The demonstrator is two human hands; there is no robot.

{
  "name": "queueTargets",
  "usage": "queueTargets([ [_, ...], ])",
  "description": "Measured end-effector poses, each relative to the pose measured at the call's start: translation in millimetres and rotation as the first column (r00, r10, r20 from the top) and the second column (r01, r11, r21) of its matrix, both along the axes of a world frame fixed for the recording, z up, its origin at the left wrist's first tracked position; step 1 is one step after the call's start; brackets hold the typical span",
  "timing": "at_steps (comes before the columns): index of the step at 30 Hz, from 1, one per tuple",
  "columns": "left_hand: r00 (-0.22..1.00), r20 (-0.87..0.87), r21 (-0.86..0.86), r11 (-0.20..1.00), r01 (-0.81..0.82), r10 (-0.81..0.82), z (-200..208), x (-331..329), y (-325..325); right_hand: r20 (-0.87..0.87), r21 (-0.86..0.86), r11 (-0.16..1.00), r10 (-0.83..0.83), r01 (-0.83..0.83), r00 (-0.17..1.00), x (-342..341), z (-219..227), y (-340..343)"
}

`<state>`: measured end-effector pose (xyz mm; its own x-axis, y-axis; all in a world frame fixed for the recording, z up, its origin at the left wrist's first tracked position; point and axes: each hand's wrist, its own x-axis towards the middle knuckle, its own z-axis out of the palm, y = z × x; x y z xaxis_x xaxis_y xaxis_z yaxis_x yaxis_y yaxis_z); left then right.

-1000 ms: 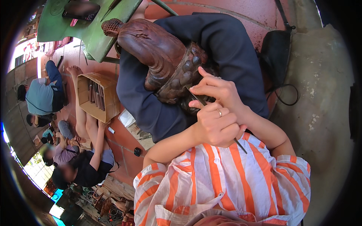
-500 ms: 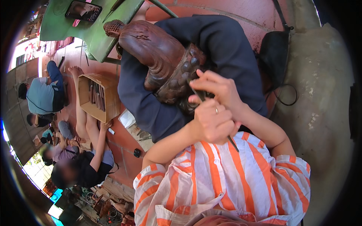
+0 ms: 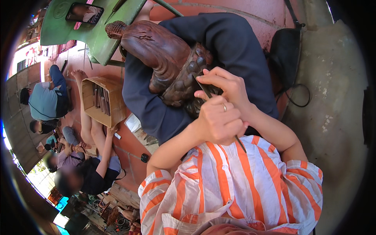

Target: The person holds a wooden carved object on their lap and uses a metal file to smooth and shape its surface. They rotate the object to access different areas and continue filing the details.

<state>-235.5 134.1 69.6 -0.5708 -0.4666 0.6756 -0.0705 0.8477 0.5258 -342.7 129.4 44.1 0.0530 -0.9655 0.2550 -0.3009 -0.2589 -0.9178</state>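
A dark reddish-brown carved wooden statue (image 3: 156, 45) of a seated robed figure lies tilted across my lap, its knobbly-haired head toward the upper left. Its rough, lumpy base (image 3: 184, 84) faces my hands. My left hand (image 3: 220, 120), with a ring on one finger, is wrapped round a slim dark metal tool (image 3: 239, 144), whose thin rear end sticks out toward my striped shirt. Closer to the base, my right hand (image 3: 229, 88) pinches the tool's front part with fingers stretched along it. The tool's tip is beside the base; whether it touches the wood I cannot tell.
A green plastic chair (image 3: 64, 29) at the upper left bears a phone (image 3: 85, 13) and a thin tool. On the tiled floor, a cardboard box (image 3: 106, 98) holds several wooden-handled tools, beside a seated person. A black bag (image 3: 284, 55) with a strap lies at right.
Both hands and the tool have shifted slightly up and left, toward the statue's base. The grip looks the same, and the statue stays on my lap.
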Motion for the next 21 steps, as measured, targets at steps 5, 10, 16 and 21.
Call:
queueTargets([
  [5, 0.998, 0.052, 0.026, 0.999, 0.029, -0.031, 3, 4, 1, 0.031, -0.031, 0.999, 0.012, -0.011, 0.999, 4, -9, 6],
  [10, 0.993, 0.095, 0.019, 0.998, 0.062, -0.064, 8, 4, 10, 0.078, -0.068, 0.995, 0.079, -0.074, 0.994, 2, -7, 12],
  [16, 0.991, 0.083, 0.021, 0.995, 0.102, -0.104, 5, 8, -5, -0.034, -0.006, 1.000, -0.030, 0.030, 0.999, 4, -2, 6],
  [21, 0.995, 0.082, 0.036, 0.997, 0.062, -0.064, 10, 1, 5, 0.052, -0.062, 0.995, 0.077, -0.074, 0.996, 0, -10, 9],
])
